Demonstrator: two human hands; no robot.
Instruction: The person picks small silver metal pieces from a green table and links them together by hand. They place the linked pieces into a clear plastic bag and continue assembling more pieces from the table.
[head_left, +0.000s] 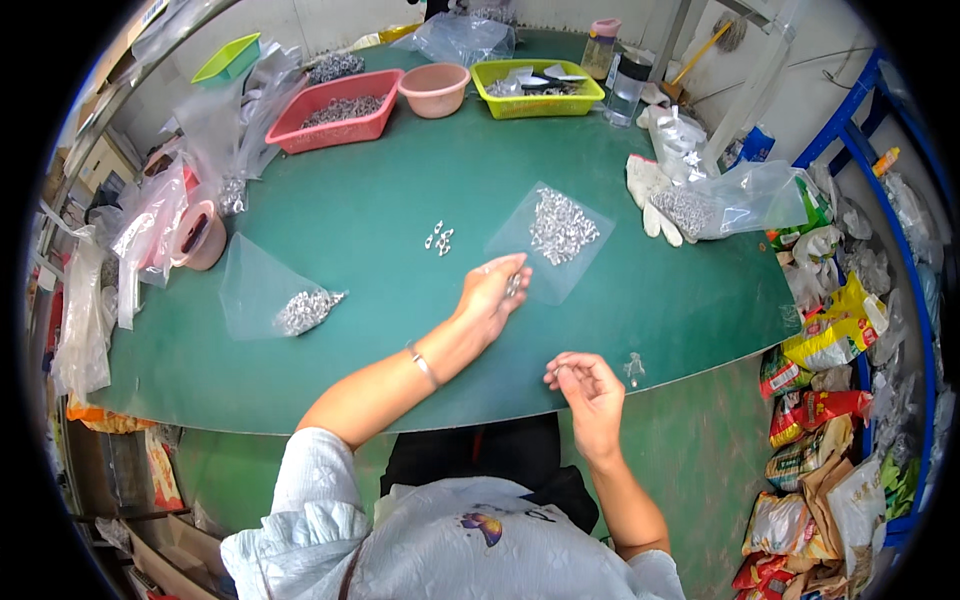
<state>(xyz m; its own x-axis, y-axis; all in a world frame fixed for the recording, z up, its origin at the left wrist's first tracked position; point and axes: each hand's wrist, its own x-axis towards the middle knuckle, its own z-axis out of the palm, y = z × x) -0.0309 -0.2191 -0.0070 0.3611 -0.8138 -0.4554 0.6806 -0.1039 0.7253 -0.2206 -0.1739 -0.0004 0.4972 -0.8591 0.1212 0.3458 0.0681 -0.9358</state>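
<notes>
My left hand (pixel 490 292) is over the middle of the green table, beside a clear plastic bag (pixel 552 288). Its fingers are curled around a few small silver metal pieces (pixel 513 285). On that bag lies a heap of similar metal pieces (pixel 562 227). Close to the table's front edge is my right hand (pixel 592 388), thumb and fingers drawn together; whether anything tiny is between them cannot be made out. Right of it lies a small cluster of metal pieces (pixel 634 369). Several loose pieces (pixel 440 240) sit beyond my left hand.
To the left, another clear bag (pixel 250 290) holds a metal heap (pixel 307 312). Along the back stand a red tray (pixel 290 130), a pink bowl (pixel 434 92) and a yellow-green basket (pixel 540 106). White gloves (pixel 648 190) and a filled bag (pixel 745 205) lie at right.
</notes>
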